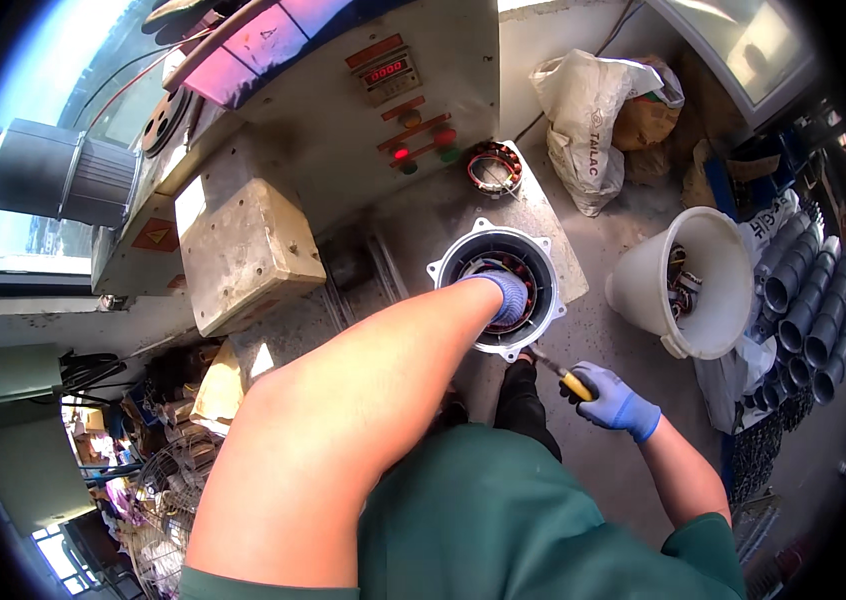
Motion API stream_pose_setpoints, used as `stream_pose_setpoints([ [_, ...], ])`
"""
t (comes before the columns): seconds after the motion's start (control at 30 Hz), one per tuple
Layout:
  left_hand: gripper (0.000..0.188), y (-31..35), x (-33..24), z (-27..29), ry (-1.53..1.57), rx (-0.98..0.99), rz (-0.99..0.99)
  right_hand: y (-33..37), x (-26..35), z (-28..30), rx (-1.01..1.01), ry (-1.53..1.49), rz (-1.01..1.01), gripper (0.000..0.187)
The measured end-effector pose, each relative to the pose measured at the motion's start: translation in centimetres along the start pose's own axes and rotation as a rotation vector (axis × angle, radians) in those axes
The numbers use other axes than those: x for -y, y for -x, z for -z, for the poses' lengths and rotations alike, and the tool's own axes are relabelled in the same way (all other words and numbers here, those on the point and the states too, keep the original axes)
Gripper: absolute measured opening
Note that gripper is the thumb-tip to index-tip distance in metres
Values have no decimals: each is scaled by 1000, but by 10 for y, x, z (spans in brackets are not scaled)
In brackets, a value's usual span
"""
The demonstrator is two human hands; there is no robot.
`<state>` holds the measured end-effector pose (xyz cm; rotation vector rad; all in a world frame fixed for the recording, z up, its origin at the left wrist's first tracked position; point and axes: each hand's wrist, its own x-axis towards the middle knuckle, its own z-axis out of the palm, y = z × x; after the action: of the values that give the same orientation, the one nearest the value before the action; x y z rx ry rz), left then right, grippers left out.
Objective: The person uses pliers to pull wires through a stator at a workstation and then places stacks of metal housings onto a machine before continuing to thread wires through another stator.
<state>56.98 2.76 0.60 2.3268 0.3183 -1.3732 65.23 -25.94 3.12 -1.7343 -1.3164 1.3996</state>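
Observation:
My left hand (510, 291), in a blue-grey knitted glove, reaches down into a round grey motor housing (554, 255) with lugs around its rim. Its fingers are hidden inside, against or near the wound stator ring (486, 265), of which only part shows. My right hand (611, 396), in a glove with dark fingertips, is closed around a yellow-handled tool (576, 386). The tool's thin metal shaft points toward the housing's near rim; its tip is too small to make out. Beyond the housing, another wound stator (494, 169) lies on a pale board (549, 222).
To the right stand a white bucket (640, 283) holding wound parts and a stack of grey tubes (811, 330). A white sack (583, 125) leans at the back. A control cabinet (343, 130) with lit displays and a box-shaped block (243, 250) stand at the left.

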Motion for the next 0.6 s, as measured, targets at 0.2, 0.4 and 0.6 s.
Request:
stream_pose_setpoints([
  [0.2, 40, -14, 1, -2, 29, 22, 31, -48, 57, -53, 311, 265, 90, 44],
  [0.4, 40, 17, -8, 12, 105, -38, -45, -77, 45, 1, 85, 65, -20, 38],
  [0.6, 34, 27, -12, 22, 177, -36, 15, -82, 68, 39, 163, -50, -41, 44],
])
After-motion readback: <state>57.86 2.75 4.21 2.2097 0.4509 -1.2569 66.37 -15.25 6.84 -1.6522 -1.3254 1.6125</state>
